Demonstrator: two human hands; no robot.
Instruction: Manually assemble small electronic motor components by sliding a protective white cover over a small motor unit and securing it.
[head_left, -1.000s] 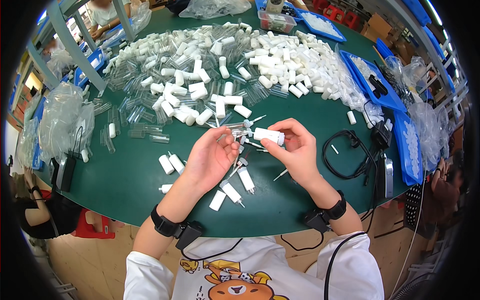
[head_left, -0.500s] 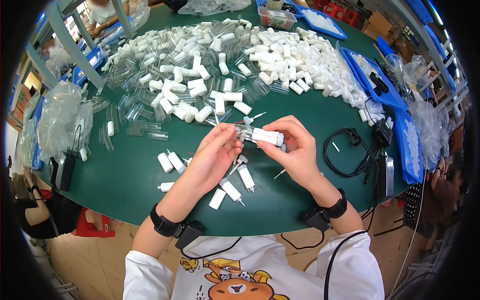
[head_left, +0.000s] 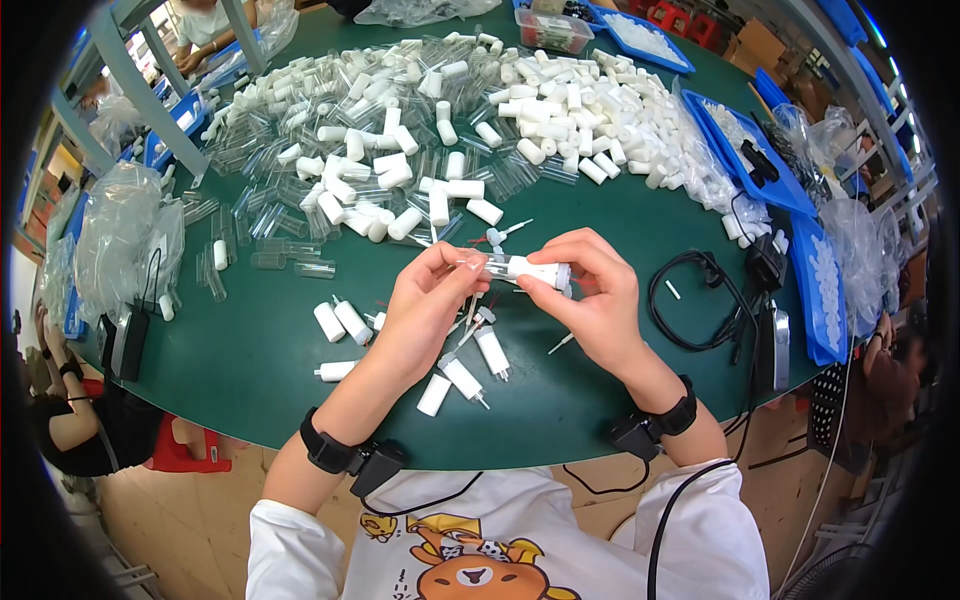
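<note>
In front of me, my right hand [head_left: 598,300] is closed round a white cylinder [head_left: 535,270] that lies level, with a clear part at its left end. My left hand [head_left: 420,310] meets that clear end with thumb and fingers pinched together. The fingers hide part of the join. Just beyond the hands lies a grey cap with a thin white stick [head_left: 493,238]. Nearer to me, around my left hand, are several loose pieces, among them a white cylinder with a thin tip [head_left: 463,378] and a plain white cylinder [head_left: 433,396].
A large heap of white cylinders [head_left: 580,110] and clear tubes [head_left: 285,200] covers the far part of the green table [head_left: 540,425]. Blue trays [head_left: 820,290] and a coiled black cable [head_left: 690,345] are at the right. Plastic bags [head_left: 125,240] are at the left.
My left fingers have closed in more tightly at the clear end of the held piece. My right hand has shifted very slightly to the right, still gripping the white cylinder.
</note>
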